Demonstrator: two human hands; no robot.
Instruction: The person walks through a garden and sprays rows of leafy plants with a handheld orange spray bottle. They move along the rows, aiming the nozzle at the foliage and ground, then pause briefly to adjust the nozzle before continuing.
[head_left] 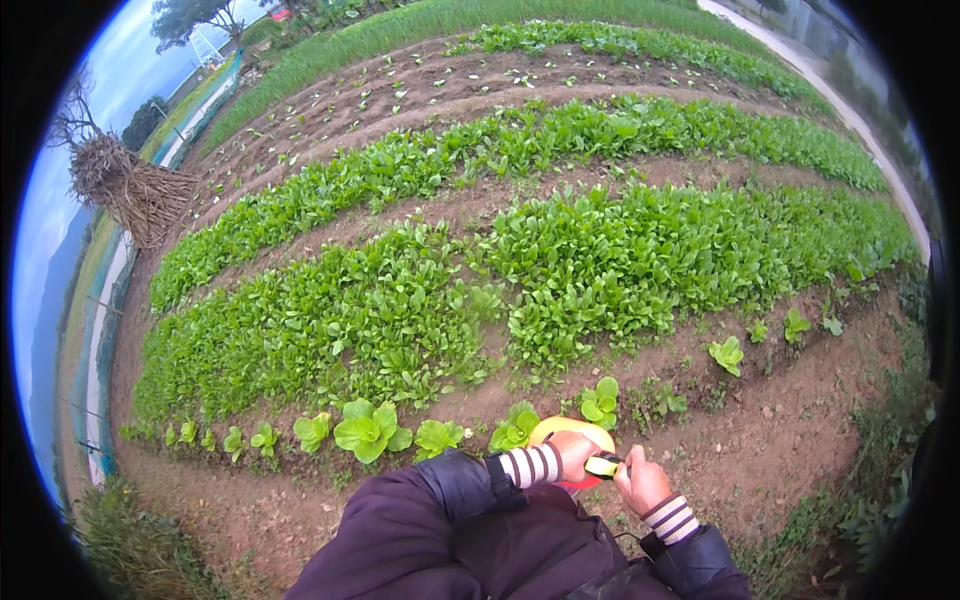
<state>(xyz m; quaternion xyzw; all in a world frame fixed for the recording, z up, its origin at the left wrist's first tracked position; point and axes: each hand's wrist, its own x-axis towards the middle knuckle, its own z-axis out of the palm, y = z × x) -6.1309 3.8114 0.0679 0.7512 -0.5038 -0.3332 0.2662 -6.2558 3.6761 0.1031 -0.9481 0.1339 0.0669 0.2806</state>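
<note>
Close in front of my body, my hands meet over a small yellow-green and black object (602, 466) whose kind I cannot make out. My left hand (571, 454) is closed at its left end, with most of the fingers hidden. From the right, my right hand (642, 481) grips its dark end, fingers curled. Below my hands shows a rounded container-like thing with a yellow-orange rim (597, 433) and red-pink parts, largely covered by the left hand. Leafy heads (515, 426) of light green lettuce-like plants grow just beyond it.
Dense beds of leafy greens (400, 300) stretch across the field, with bare soil strips between. A row of larger light green plants (367, 430) lines the near edge. A stalk bundle (135, 190) stands at far left by a green net fence (105, 400). Weeds (140, 545) border the soil.
</note>
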